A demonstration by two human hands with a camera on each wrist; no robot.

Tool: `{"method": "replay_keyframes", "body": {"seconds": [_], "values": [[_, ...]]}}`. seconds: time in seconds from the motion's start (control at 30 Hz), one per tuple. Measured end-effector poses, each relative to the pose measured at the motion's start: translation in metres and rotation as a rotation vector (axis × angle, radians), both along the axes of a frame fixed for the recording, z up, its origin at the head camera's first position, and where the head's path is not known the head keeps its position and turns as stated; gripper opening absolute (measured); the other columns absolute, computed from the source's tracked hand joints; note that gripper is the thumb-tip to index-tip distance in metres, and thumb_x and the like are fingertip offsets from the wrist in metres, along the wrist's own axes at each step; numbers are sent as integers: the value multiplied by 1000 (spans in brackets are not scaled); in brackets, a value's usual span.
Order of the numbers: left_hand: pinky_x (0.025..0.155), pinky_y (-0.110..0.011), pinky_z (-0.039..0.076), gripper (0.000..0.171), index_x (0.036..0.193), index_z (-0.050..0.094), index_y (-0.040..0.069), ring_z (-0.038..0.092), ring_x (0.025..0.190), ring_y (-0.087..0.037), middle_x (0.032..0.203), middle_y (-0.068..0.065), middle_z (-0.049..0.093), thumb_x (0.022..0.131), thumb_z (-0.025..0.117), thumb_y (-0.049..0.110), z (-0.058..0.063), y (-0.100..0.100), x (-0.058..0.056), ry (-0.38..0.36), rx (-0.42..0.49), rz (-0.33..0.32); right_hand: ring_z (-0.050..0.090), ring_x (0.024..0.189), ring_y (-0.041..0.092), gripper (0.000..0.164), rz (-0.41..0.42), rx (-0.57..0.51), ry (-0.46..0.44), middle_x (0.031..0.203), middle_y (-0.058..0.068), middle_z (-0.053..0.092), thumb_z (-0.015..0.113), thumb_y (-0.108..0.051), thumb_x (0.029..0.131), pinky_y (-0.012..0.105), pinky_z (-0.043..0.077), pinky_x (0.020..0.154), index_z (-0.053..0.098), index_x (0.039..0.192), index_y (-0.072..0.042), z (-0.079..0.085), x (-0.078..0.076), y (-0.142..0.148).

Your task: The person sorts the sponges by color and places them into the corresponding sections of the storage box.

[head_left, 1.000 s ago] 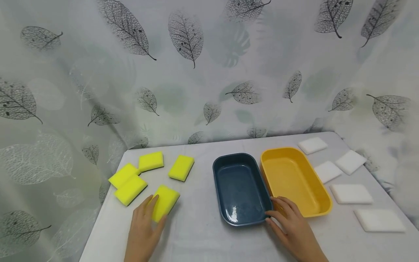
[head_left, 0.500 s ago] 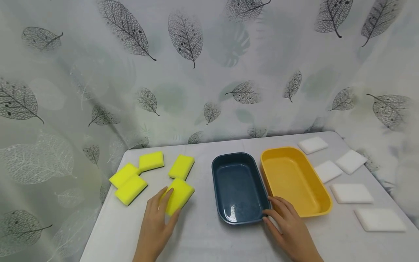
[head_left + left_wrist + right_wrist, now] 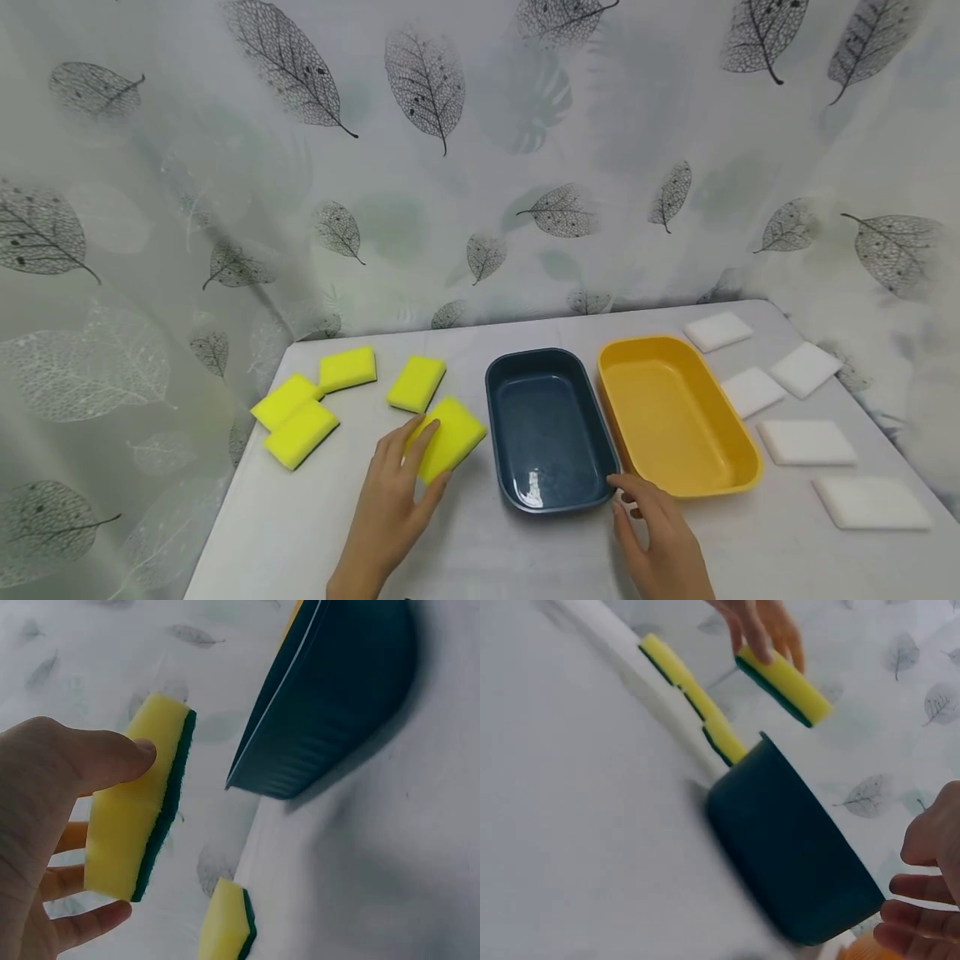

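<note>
- Leaf-print cloth [image 3: 480,208] hangs behind white table [image 3: 247,533].
- Far left: rear-left sponge [image 3: 287,400] and front-left sponge [image 3: 302,434], both yellow, touching side by side.
- Third sponge [image 3: 347,367], yellow, near back edge, just beside that pair.
- Fourth sponge [image 3: 416,383], yellow, flat on table, right of third, apart from it.
- Left hand [image 3: 393,492]: grasping held sponge [image 3: 453,437], thumb on one side, fingers on the other.
- Held sponge: up off the table, tilted, just left of navy tray [image 3: 551,437]; yellow part up, green layer [image 3: 169,808] toward the table.
- Navy tray: sits upright on table, mid-scene.
- Right hand [image 3: 660,533]: released, fingers loosely bent, fingertips at navy tray's near right corner, thumb apart.
- Yellow tray [image 3: 675,417]: upright, right beside navy tray; can't tell if rims touch.
- Far right: five white pads [image 3: 806,442], lying flat, scattered.
</note>
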State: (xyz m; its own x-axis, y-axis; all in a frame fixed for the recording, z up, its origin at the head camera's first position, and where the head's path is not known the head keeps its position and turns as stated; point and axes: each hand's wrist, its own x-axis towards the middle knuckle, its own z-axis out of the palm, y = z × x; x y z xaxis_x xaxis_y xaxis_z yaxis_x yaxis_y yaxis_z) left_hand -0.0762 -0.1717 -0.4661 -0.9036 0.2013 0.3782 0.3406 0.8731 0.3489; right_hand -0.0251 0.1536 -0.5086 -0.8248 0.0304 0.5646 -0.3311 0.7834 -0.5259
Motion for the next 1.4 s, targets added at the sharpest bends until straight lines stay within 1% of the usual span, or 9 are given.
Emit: {"method": "replay_keyframes", "body": {"seconds": [0.03,0.1,0.37,0.57,0.63,0.77,0.83,1.07,1.4], "values": [[113,-47,51,78,154,51,23,49,138,-23,157,-3,49,85,88,27,1,3,-1,-2,-5,-8,65,91,19,48,-4,-36,-25,111,4,72,80,8,77,3,48,81,70,120,-9,0,2,-2],[114,-46,51,79,155,49,25,48,139,-22,159,-1,48,86,87,28,3,7,-4,-4,-15,-30,66,89,19,54,-34,-74,-73,112,4,71,80,12,75,0,48,78,67,124,-8,-1,5,-7],[115,-43,49,74,155,48,29,47,140,-18,161,3,45,90,83,31,3,24,-13,-10,6,-119,70,97,22,48,-129,-199,-191,121,9,69,73,13,85,-4,45,84,63,130,-1,-7,11,-17],[115,-43,50,73,155,47,30,47,140,-18,161,2,45,91,82,32,-1,34,-18,-28,23,-182,53,115,-16,51,-84,-435,-510,146,16,60,63,-10,103,-5,40,92,47,151,-7,-14,9,-17],[115,-43,50,73,156,46,31,47,140,-18,161,3,44,92,81,34,-2,37,-20,-30,14,-199,51,126,-11,56,-56,-534,-616,156,17,51,58,-20,107,-6,37,95,38,158,-10,-15,8,-17],[116,-41,49,71,156,46,31,47,142,-18,161,2,45,93,79,36,-2,43,-25,-30,5,-232,48,144,20,61,-43,-691,-724,164,17,41,52,-35,110,-5,37,96,29,163,-12,-19,6,-17],[117,-41,48,70,156,47,30,46,142,-18,161,1,45,94,79,35,-1,45,-29,-29,3,-252,45,145,23,62,-57,-738,-737,165,16,40,51,-38,110,-6,37,95,30,163,-12,-21,5,-17],[118,-41,47,68,156,47,26,47,142,-20,161,0,46,95,77,34,-2,51,-40,-20,-20,-313,42,118,-19,60,-101,-841,-681,163,15,42,53,-39,109,-7,35,93,37,159,-10,-27,-2,-19],[117,-39,48,68,156,46,26,48,142,-19,161,-1,46,95,76,34,-7,56,-57,4,-59,-377,44,111,-19,63,-153,-906,-684,160,18,43,56,-42,107,-7,37,90,39,156,-5,-28,-8,-20]]}}
